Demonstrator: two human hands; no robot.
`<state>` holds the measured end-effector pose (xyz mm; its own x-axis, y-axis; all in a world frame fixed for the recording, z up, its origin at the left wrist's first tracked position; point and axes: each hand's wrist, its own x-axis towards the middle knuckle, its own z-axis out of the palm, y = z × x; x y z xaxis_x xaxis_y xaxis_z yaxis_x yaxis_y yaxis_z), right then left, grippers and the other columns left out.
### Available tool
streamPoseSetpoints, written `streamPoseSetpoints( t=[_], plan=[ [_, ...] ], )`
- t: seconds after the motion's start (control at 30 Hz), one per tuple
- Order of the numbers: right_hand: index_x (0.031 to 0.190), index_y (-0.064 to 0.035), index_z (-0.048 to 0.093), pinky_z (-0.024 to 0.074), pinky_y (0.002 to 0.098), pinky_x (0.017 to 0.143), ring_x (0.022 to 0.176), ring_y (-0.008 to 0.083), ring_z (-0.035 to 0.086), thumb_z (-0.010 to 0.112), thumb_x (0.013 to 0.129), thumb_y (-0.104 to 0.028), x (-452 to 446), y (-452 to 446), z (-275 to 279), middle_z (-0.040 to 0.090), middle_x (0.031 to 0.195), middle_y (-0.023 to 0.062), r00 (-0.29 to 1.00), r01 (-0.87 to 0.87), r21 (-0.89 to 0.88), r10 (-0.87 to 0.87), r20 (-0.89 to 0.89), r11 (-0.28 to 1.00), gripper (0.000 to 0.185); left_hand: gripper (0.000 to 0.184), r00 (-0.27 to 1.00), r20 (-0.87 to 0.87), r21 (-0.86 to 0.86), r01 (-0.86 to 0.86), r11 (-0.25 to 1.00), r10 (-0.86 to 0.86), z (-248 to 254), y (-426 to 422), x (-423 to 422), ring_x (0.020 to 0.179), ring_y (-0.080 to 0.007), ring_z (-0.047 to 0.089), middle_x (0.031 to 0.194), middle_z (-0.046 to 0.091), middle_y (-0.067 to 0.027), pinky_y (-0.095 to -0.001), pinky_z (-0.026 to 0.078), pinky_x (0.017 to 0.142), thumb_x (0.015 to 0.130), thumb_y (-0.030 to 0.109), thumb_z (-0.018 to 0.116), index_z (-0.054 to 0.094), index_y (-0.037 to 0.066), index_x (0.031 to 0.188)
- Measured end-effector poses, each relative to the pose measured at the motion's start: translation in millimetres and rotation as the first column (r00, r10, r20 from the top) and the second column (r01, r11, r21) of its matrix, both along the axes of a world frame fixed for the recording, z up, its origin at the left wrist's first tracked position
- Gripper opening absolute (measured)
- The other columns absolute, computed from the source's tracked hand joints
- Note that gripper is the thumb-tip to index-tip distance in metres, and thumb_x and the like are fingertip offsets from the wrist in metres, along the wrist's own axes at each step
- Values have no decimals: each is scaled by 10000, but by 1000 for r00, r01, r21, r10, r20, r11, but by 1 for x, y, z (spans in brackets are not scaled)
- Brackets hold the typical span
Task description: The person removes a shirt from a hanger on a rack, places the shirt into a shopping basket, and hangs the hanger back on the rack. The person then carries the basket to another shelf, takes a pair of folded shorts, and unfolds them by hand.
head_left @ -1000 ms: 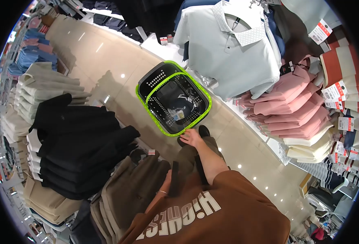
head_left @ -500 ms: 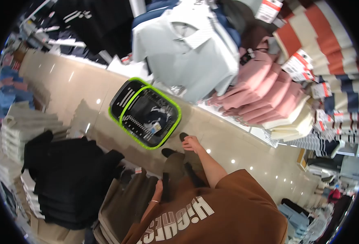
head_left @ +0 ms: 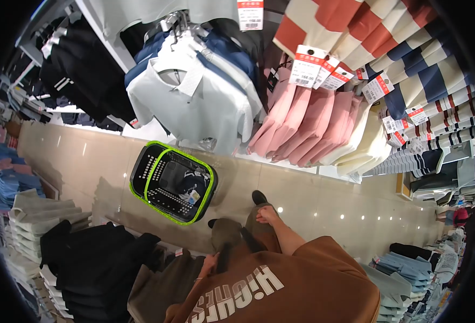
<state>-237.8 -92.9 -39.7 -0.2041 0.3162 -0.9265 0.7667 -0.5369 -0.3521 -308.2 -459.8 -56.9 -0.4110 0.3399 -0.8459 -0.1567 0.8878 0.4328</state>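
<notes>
My right hand (head_left: 267, 215) hangs in front of my trouser leg, its fingers curled in and nothing visible in them. Low at my other side, my left hand (head_left: 209, 264) is partly hidden beside a dark strap, and its fingers do not show clearly. On the floor ahead stands a black shopping basket (head_left: 150, 207) with a bright green rim and handle. Inside it lies a dark garment (head_left: 186, 185) with white print and a tag. Neither hand touches the basket.
A pale grey polo shirt (head_left: 194, 102) hangs at the front of a rack ahead. Pink shirts (head_left: 307, 124) and striped shirts (head_left: 426, 91) with price tags hang to its right. Folded black shirts (head_left: 103, 269) are stacked at my left. Glossy tiled floor (head_left: 334, 199) runs between the displays.
My view has swung rightward and up, so the basket and grey polo sit further left and lower. My feet have shifted forward beside the basket. My right hand stays curled.
</notes>
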Motion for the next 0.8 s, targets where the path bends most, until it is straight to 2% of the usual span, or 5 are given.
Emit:
streamPoseSetpoints(
  t=[0.13,0.23,0.47,0.7,0.8],
  plan=[
    [1055,-35,514,523,381,676,776,247,637,496,869,-185,-5,45,-4,612,906,135,994,-20,-33,16,-106,999,240,451,983,182,-22,7,1000,-3,18,42,-5,860,-376,611,832,629,-230,-426,467,732,837,430,517,637,5,926],
    [1050,-46,528,517,375,684,783,230,632,513,865,-201,-21,92,29,616,910,119,976,-144,-10,140,-169,990,242,364,769,-332,360,639,680,-546,41,57,-6,872,-325,595,985,604,-195,-367,446,756,864,304,511,599,-8,1028],
    [944,-35,583,488,265,691,778,145,619,553,858,-198,-40,187,213,628,875,45,617,-462,280,532,-580,841,187,341,960,-158,558,281,781,-233,188,124,4,975,-286,563,993,589,-179,-362,447,809,775,254,543,589,45,1041],
    [1034,40,530,483,318,719,808,261,612,613,743,-76,-47,227,361,600,915,189,831,318,929,415,-370,191,324,362,961,-159,503,277,819,-228,150,137,40,986,-289,564,1032,591,-167,-362,442,826,800,285,513,573,83,1095],
    [1163,69,438,455,402,817,938,383,563,648,711,-120,-67,255,344,545,1059,273,913,249,961,361,-191,-121,534,372,961,-165,448,273,851,-221,98,132,59,990,-290,564,1049,592,-162,-362,440,833,811,299,500,566,99,1118]
  ],
)
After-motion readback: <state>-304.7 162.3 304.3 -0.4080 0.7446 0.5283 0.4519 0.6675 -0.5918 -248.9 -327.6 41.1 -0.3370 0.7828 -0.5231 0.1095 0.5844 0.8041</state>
